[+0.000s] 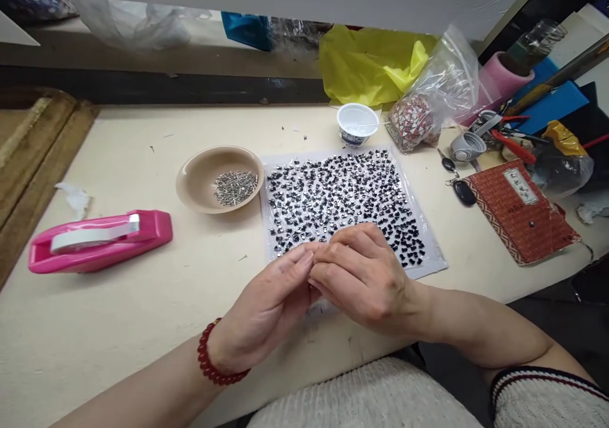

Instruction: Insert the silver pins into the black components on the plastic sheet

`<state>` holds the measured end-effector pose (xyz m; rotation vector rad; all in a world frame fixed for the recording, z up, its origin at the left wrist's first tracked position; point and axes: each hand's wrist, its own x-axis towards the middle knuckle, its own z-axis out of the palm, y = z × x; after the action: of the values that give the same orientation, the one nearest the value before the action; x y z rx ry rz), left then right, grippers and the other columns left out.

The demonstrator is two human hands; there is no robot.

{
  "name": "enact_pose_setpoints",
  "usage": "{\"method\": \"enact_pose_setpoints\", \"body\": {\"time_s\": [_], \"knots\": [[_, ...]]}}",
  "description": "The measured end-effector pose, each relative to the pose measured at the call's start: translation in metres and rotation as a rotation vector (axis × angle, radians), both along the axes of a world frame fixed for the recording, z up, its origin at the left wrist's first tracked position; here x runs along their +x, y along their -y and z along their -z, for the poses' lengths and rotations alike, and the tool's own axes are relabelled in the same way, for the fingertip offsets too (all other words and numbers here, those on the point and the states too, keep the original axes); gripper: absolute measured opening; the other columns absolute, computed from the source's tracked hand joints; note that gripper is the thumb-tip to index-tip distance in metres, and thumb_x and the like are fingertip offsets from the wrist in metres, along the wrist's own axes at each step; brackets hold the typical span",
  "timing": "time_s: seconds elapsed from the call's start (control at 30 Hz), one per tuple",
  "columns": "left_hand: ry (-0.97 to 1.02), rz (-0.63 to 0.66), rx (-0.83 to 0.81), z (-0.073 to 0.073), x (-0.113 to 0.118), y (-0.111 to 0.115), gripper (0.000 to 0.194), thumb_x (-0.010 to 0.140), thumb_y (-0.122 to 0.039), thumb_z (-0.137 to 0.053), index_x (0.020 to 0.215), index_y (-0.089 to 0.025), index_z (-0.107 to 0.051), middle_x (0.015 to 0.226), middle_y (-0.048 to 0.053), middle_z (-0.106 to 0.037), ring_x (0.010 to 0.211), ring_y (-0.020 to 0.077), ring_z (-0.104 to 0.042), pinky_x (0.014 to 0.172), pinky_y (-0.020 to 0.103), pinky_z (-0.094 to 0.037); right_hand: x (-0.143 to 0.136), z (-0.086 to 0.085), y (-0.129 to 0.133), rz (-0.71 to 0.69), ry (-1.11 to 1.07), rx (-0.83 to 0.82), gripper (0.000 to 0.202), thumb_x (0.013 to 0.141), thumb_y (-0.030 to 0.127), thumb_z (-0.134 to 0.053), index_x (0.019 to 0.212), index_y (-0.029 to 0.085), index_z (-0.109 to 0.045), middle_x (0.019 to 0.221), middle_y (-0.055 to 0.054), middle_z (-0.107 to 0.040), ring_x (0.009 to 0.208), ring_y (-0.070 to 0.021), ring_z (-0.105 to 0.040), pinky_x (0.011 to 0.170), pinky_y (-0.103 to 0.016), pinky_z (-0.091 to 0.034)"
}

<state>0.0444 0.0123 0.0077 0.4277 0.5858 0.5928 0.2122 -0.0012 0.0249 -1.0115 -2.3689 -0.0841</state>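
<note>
My left hand (276, 298) and my right hand (364, 276) meet over the front edge of a white sheet (431, 253). Fingers of both are pinched together at the tips, and whatever lies between them is too small or hidden to make out. Many small black pieces (337, 193) with shiny bits are spread in rows over the sheet. Left of the sheet, a tan bowl (195, 177) holds a heap of small silvery metal pins (235, 188). Just behind the sheet stands a small white cup (358, 120) with a thin stick resting in it.
A pink tape dispenser (102, 241) and a crumpled tissue (75, 200) lie at left. On the right are a red patterned pouch (521, 209), black key fobs (464, 192), red-handled tools (514, 146) and a clear bag of patterned pieces (416, 120). A wooden board (42, 155) borders the left.
</note>
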Motion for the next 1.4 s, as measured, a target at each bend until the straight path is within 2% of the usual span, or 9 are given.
{"method": "enact_pose_setpoints", "body": {"time_s": [0.13,0.27,0.43,0.6,0.73,0.97,1.23,1.4], "knots": [[-0.107,0.044,0.085,0.001,-0.005,0.0,0.018,0.09,-0.028,-0.058,0.101,-0.018,-0.069,0.09,0.004,-0.059,0.083,0.0132,-0.053,0.079,0.023,-0.046,0.003,-0.009,-0.002,-0.044,-0.028,0.014,0.005,0.086,0.012,-0.057,0.088,0.011,-0.061,0.089,-0.006,-0.067,0.076,-0.0153,-0.052,0.069,-0.033,-0.044],[-0.19,0.014,0.139,0.003,-0.009,-0.001,0.018,0.083,-0.033,-0.068,0.094,-0.018,-0.069,0.083,0.003,-0.058,0.076,0.0132,-0.05,0.072,0.024,-0.044,0.004,-0.012,-0.004,-0.052,-0.017,0.008,0.01,0.086,0.011,-0.057,0.078,0.012,-0.062,0.073,-0.005,-0.061,0.072,-0.0153,-0.049,0.067,-0.032,-0.045],[-0.231,0.011,0.246,0.004,-0.009,-0.002,0.014,0.082,-0.031,-0.07,0.084,-0.017,-0.069,0.071,0.0,-0.056,0.065,0.0105,-0.045,0.062,0.022,-0.04,0.006,-0.007,-0.006,-0.063,-0.054,0.047,0.008,0.087,0.011,-0.057,0.079,0.013,-0.058,0.065,-0.003,-0.057,0.066,-0.0135,-0.046,0.063,-0.031,-0.043],[-0.236,0.037,0.295,0.005,-0.012,-0.002,0.017,0.083,-0.031,-0.068,0.074,-0.017,-0.064,0.067,-0.002,-0.053,0.062,0.0093,-0.042,0.059,0.021,-0.037,0.008,-0.004,-0.005,-0.108,-0.086,0.096,0.006,0.086,0.013,-0.06,0.084,0.014,-0.055,0.068,-0.002,-0.058,0.067,-0.014,-0.048,0.064,-0.032,-0.043],[-0.265,0.053,0.326,0.002,-0.013,-0.002,0.021,0.083,-0.034,-0.068,0.073,-0.017,-0.06,0.066,-0.002,-0.05,0.061,0.0102,-0.04,0.058,0.023,-0.035,0.008,-0.004,-0.004,-0.127,-0.103,0.095,0.007,0.087,0.017,-0.06,0.085,0.014,-0.054,0.07,-0.002,-0.057,0.068,-0.0141,-0.05,0.066,-0.033,-0.043],[-0.289,0.023,0.341,-0.002,-0.011,-0.003,0.019,0.083,-0.035,-0.067,0.079,-0.017,-0.062,0.067,-0.002,-0.05,0.062,0.0105,-0.04,0.058,0.024,-0.034,0.007,-0.009,-0.008,-0.122,-0.174,-0.092,0.007,0.09,0.017,-0.055,0.082,0.016,-0.053,0.074,-0.003,-0.062,0.073,-0.0125,-0.053,0.074,-0.03,-0.047],[-0.262,0.018,0.359,-0.006,-0.012,-0.002,0.019,0.083,-0.035,-0.067,0.078,-0.018,-0.062,0.066,-0.003,-0.047,0.06,0.009,-0.038,0.056,0.022,-0.034,0.007,-0.01,-0.01,-0.137,-0.331,-0.147,0.004,0.086,0.014,-0.057,0.083,0.015,-0.056,0.075,-0.003,-0.065,0.074,-0.0119,-0.055,0.073,-0.031,-0.049],[-0.303,-0.021,0.39,-0.013,-0.01,-0.002,0.018,0.081,-0.032,-0.069,0.077,-0.016,-0.063,0.066,-0.002,-0.051,0.06,0.0087,-0.042,0.054,0.021,-0.037,0.008,-0.011,-0.01,-0.147,-0.358,-0.209,0.003,0.086,0.014,-0.056,0.084,0.016,-0.056,0.075,-0.002,-0.063,0.073,-0.0122,-0.055,0.074,-0.033,-0.047]]}}
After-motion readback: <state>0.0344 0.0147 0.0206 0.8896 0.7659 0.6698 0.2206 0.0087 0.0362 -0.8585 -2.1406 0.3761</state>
